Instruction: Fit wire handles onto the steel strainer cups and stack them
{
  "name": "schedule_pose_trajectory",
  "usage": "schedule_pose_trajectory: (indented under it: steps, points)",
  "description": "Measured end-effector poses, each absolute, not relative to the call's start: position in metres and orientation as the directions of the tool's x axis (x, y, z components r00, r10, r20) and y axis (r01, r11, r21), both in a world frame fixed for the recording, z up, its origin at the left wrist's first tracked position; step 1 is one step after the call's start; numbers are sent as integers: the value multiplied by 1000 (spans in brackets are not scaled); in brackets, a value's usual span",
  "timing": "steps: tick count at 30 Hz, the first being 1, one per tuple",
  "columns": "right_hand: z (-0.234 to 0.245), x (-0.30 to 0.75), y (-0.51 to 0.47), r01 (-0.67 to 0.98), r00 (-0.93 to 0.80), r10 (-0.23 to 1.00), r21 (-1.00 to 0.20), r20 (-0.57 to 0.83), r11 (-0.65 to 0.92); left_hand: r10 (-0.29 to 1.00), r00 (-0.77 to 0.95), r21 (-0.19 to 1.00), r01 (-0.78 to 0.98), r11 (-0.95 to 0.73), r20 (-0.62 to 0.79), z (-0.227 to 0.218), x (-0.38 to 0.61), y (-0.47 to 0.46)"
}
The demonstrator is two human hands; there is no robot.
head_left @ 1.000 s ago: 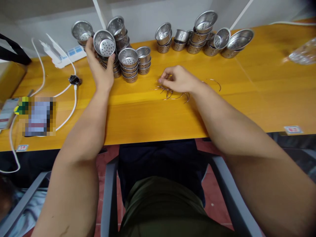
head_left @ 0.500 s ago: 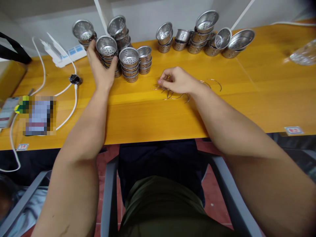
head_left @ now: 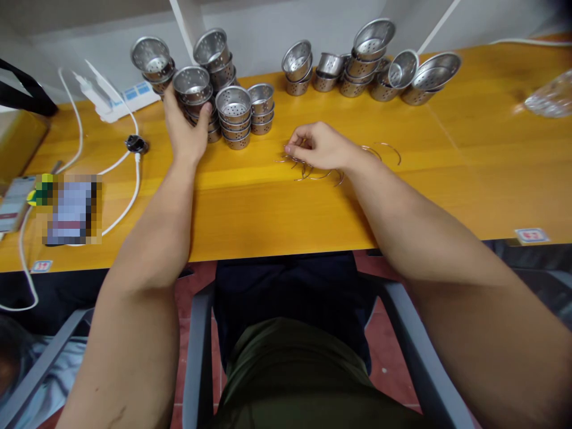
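Around a stack of perforated metal cups (head_left: 192,84) at the left is my left hand (head_left: 184,132). Its thumb presses the right side and its fingers the left side, partly hidden by the cups. My right hand (head_left: 319,146) is pinched closed over a loose bunch of thin curved metal wires (head_left: 319,176) on the tabletop; the palm hides part of the bunch. Close to my left hand stand further stacked cups (head_left: 235,106), with another pile of cups (head_left: 151,58) behind it.
More perforated cups (head_left: 374,42) stand stacked or tilted along the back of the wooden table (head_left: 277,217). At the left lie a power strip (head_left: 129,101), white cables (head_left: 134,196) and blurred-out phones (head_left: 71,208). A clear plastic bag (head_left: 552,98) is at the far right.
My left hand's fingers have slid slightly down and right along the stack, and the top cup looks slightly tilted. My right hand has stayed over the wires.
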State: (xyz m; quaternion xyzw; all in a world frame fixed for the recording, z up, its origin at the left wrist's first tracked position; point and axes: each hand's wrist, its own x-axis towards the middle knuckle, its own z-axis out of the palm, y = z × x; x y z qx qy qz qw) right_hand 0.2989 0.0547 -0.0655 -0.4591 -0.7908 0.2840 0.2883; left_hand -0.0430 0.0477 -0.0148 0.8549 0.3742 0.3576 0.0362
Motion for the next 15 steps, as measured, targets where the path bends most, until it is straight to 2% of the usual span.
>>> schedule_pose_trajectory:
  steps: [3, 5, 6, 8, 10, 11, 12, 14, 15]
  points:
    - [-66, 300, 55, 559, -411, 891, -720, 191, 412, 669, 474, 323, 619, -716, 573, -31, -54, 70]
    - [-66, 300, 55, 554, -413, 890, -722, 195, 415, 677, 420, 318, 652, -689, 605, -53, -67, 104]
    - [-66, 300, 55, 549, -417, 887, -723, 197, 419, 675, 344, 317, 685, -656, 653, -66, -74, 124]
    - [-68, 301, 56, 539, -424, 883, -729, 199, 423, 597, 44, 368, 750, -550, 801, -89, -86, 161]
    - [-69, 301, 57, 532, -430, 881, -733, 197, 424, 543, -74, 389, 777, -494, 837, -102, -93, 177]
    - [-69, 301, 57, 531, -430, 881, -733, 198, 424, 548, -52, 377, 778, -502, 835, -103, -94, 175]
    - [-69, 301, 57, 533, -430, 881, -732, 198, 425, 587, 45, 346, 771, -535, 809, -100, -95, 166]
    - [-68, 301, 56, 540, -426, 883, -727, 197, 424, 665, 337, 273, 720, -638, 667, -85, -93, 137]
    - [-68, 300, 56, 544, -423, 885, -726, 197, 421, 675, 410, 274, 691, -669, 613, -75, -90, 119]
